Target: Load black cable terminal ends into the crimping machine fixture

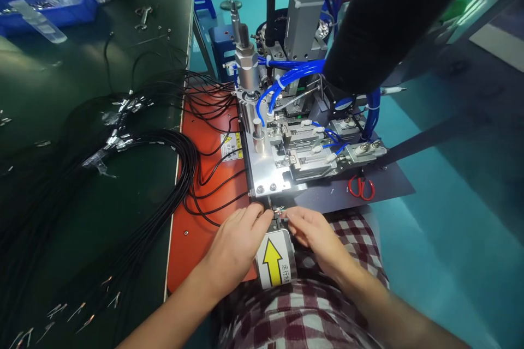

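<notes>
My left hand and my right hand meet at the front edge of a small metal machine. Both pinch the end of a thin black cable with small exposed wires, held at a slot just below the machine's base plate. Fingers of both hands are pressed together on it. Below them sits a white label with a yellow arrow pointing toward the machine. A bundle of black cables trails off to the left over the orange plate.
Blue air hoses and a cylinder rise over the machine. Red scissors lie at its right on a dark mat. A green table at left carries cable bundles and a blue bin. Teal floor at right.
</notes>
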Motion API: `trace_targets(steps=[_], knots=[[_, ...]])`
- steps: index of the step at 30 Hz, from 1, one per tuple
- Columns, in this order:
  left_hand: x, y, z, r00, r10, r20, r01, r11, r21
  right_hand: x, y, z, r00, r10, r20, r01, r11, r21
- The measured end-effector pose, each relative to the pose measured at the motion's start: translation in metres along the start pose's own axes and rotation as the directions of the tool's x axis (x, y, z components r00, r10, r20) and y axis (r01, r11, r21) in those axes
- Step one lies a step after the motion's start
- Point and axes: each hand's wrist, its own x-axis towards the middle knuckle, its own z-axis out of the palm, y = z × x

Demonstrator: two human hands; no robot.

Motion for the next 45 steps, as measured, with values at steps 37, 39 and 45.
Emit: trace_targets(steps=[37,39,45], knots=[[-0.007,0.006,0.001,0.991,-0.086,-0.098,0.075,0.991,-0.113,0.014,0.004,0.005,0.986,-0.164,-0.001,0.164,0.986,-0.008],[-0.007,0.005,0.001,0.988,-0.091,-0.125,0.071,0.986,-0.153,0.014,0.004,0.005,0.990,-0.142,0.024,0.142,0.990,0.006],[-0.008,0.004,0.002,0.980,-0.101,-0.173,0.057,0.968,-0.244,0.013,0.007,0.006,0.978,-0.206,-0.026,0.205,0.977,-0.056]])
